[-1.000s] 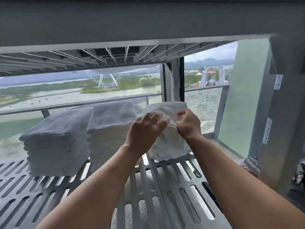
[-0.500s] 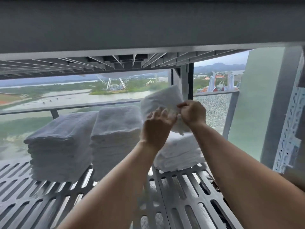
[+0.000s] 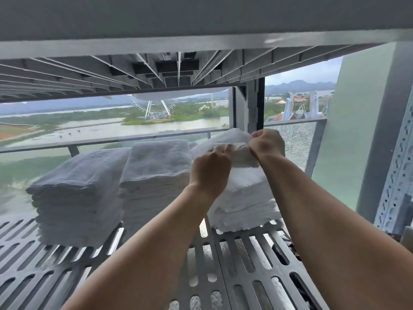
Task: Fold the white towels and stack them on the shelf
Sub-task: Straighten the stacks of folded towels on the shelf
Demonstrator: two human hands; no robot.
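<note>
The folded white towel (image 3: pixel 225 139), held higher half a second ago, has come down. The left hand (image 3: pixel 210 170) and right hand (image 3: pixel 267 145) pinch its near edge, with the rightmost towel stack (image 3: pixel 243 204) just beneath their fingers. It looks nearly placed.

A linen storage corner high up in a building: a slotted grey metal shelf (image 3: pixel 44 260) carries stacks of folded white towels (image 3: pixel 76 198); behind, a glass balcony railing (image 3: pixel 107 140) overlooks a river (image 3: pixel 107 129) and Ferris wheel (image 3: pixel 156 108)

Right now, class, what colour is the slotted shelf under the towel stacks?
Plain grey. The slotted shelf shows best in the head view.
</note>
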